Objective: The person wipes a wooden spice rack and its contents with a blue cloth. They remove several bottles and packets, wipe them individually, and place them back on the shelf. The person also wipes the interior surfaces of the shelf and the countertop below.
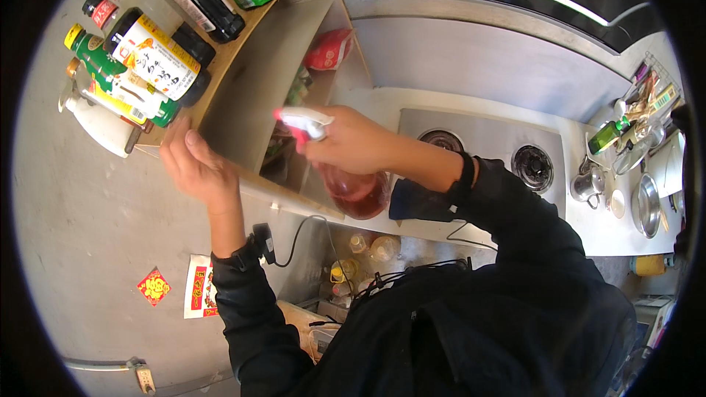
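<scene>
Right hand (353,143) grips red spray bottle (357,187); white-labelled dark bottle (158,55) on shelf (243,37).

Spray bottle (346,176), in the right hand (349,141): reddish translucent body, white head with a red-pink nozzle tip.
Sleeves (515,250), both arms: black.
Bottles (140,66), above the left hand (195,165): green glass with yellow cap; dark bottle with white label; one white container.
Shelf (250,95), between the hands: pale wood.
Packet (329,49), above the right hand: red, possibly with white print.
Stove top (485,140), right of the right hand: grey metal, black burners.
</scene>
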{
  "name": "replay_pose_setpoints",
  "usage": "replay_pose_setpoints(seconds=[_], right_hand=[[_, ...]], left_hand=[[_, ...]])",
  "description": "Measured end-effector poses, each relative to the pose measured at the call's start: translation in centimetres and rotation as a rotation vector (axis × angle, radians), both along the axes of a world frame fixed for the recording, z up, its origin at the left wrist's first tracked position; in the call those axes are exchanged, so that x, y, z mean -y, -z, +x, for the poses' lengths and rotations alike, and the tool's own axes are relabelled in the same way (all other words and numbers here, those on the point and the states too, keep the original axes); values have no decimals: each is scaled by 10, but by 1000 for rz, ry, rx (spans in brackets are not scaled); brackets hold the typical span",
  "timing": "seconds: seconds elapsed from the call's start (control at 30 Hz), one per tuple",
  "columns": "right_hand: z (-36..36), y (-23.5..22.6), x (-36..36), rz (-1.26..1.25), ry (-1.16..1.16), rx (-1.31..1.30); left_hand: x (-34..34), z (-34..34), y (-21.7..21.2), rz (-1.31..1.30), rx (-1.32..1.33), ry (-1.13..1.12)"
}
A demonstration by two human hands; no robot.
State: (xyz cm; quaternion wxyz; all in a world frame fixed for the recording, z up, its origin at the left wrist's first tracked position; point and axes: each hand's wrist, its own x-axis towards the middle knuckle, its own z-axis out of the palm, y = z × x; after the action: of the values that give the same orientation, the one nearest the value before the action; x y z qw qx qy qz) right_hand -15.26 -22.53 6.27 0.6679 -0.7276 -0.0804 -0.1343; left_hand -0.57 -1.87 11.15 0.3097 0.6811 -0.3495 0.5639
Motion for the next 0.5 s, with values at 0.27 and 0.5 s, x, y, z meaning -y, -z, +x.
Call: replay_pose_setpoints(seconds=[0.27,0.5], right_hand=[[-44,11,37,33,256,-7],[-164,51,101,-1,683,-17]], left_hand=[[3,2,1,51,32,-16],[8,-3,0,52,-45,-53]])
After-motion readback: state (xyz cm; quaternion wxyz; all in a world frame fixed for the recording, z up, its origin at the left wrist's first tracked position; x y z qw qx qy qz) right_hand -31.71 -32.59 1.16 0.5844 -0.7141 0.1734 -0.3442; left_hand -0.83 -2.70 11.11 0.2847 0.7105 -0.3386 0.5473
